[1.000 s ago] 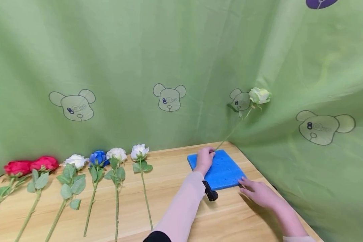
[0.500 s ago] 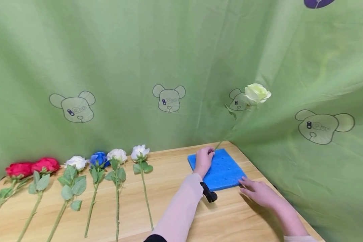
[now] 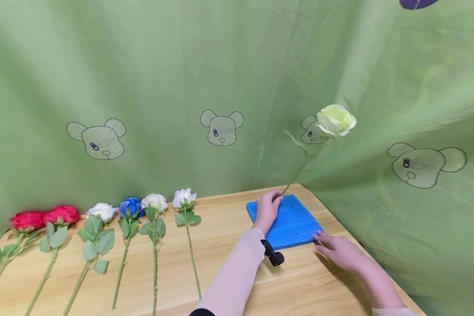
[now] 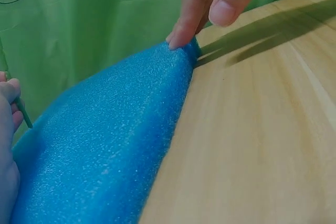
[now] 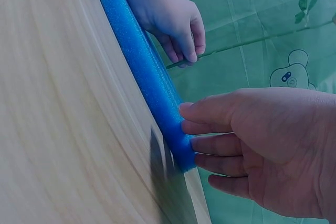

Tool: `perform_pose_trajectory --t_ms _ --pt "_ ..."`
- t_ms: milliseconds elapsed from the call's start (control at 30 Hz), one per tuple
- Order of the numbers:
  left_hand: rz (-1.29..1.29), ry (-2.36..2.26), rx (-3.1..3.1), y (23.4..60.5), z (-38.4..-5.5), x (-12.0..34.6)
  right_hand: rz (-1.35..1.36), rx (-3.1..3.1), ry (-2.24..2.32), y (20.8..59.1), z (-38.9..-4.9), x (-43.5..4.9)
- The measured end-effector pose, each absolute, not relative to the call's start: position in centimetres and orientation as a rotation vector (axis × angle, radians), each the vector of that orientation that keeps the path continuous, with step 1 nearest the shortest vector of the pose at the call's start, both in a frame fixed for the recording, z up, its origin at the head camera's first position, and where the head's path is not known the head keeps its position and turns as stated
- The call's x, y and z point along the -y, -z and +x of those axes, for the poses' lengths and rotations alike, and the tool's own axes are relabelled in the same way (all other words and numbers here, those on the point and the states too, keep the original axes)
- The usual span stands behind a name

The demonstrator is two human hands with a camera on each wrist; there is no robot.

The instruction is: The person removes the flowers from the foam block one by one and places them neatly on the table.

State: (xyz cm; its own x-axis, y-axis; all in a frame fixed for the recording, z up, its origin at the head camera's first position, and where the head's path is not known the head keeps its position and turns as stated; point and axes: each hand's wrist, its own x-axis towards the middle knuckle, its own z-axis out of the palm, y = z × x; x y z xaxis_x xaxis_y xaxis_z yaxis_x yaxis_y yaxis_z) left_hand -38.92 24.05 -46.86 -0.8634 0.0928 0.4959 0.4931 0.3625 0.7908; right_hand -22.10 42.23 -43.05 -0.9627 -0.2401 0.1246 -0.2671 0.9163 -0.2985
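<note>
My left hand (image 3: 267, 210) pinches the green stem of a pale green-white rose (image 3: 335, 120) near its lower end, just above the far part of a blue foam pad (image 3: 296, 224). In the left wrist view the stem's tip (image 4: 28, 123) comes down right at the foam's surface. The rose leans up and to the right, its bloom high against the curtain. My right hand (image 5: 273, 145) has its fingers stretched out, fingertips touching the near right corner of the pad. Small holes dot the pad's top.
Left of the pad, several artificial roses lie in a row on the wooden table (image 3: 225, 224): two red roses (image 3: 61, 214), white roses (image 3: 183, 198) and a blue rose (image 3: 130, 207). A green curtain (image 3: 162, 87) rises behind the table and along its right side.
The rose's bloom has turned and come slightly nearer, now showing more of its pale green front, and its leaf has swung to the left. Both hands stay nearly in place.
</note>
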Motion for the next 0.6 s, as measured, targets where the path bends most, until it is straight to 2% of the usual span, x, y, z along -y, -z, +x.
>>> perform_pose_trajectory --t_ms 600 --pt "-0.51 1.684 2.135 47.6 -36.8 -21.7 0.435 2.998 -0.476 42.7 -22.2 -42.1"
